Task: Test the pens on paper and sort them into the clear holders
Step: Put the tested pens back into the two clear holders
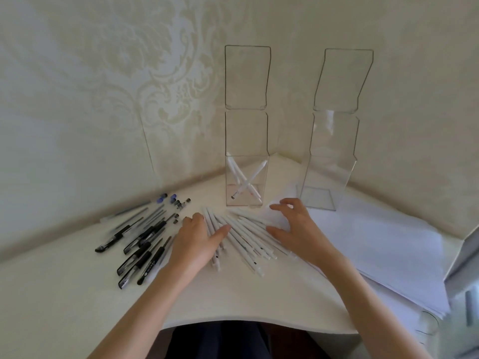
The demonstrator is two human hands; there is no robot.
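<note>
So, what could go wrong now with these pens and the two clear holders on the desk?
1. The white pens lie loose, fanned toward the front edge of the desk; a sweep could roll some off.
2. The right holder is tall, narrow and empty; a reach near it may tip it.
3. White pens beside the white paper on a pale desk are easy to overlook.

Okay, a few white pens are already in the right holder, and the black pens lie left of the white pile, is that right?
Not quite. The head view shows those white pens standing in the left holder; the right holder holds none. The rest is right: the black pens lie left of the white pile.
</note>
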